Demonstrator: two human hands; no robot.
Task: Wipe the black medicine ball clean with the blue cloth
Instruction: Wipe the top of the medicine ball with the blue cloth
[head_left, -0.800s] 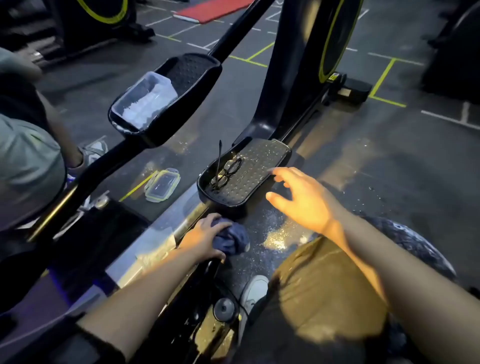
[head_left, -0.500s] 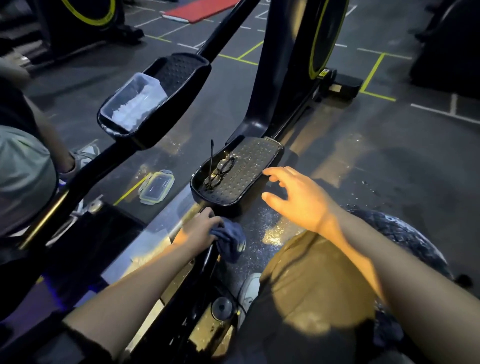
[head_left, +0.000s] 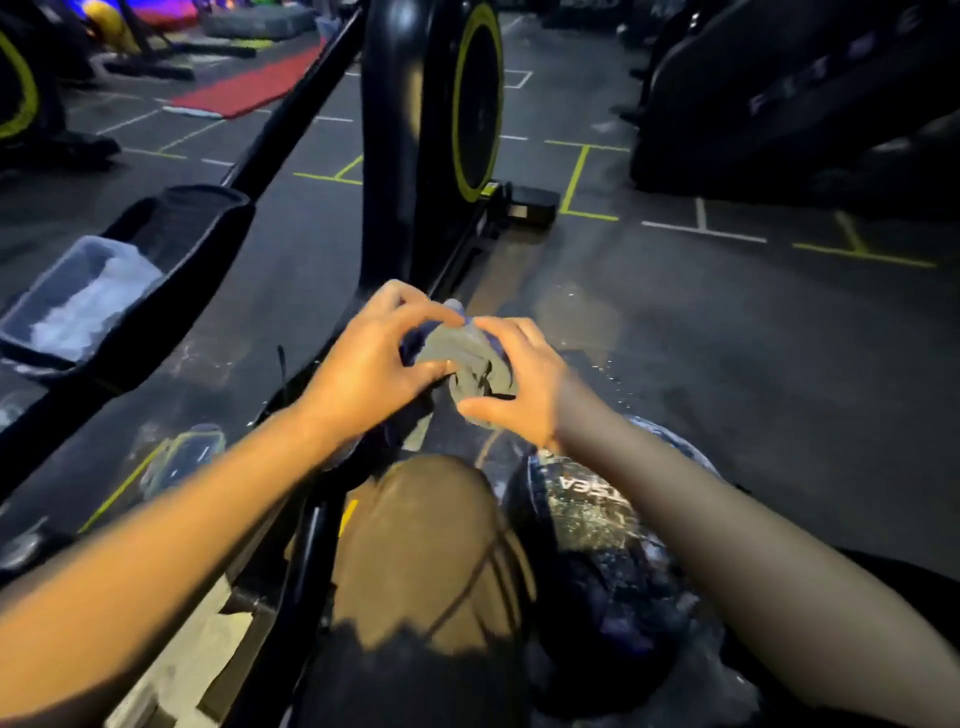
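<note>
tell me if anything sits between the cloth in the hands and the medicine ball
Nothing visible does. Both the left hand and right hand hold the blue cloth in the air; the black medicine ball lies just below, beside the knee.

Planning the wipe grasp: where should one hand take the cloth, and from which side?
By the bunched middle, from above. The blue cloth is wadded between the left hand and right hand, so palming that wad leaves its underside free for the medicine ball below, by the knee.

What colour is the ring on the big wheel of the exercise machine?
Yellow-green, on the black wheel; the head view, the only one, shows it clearly.
</note>
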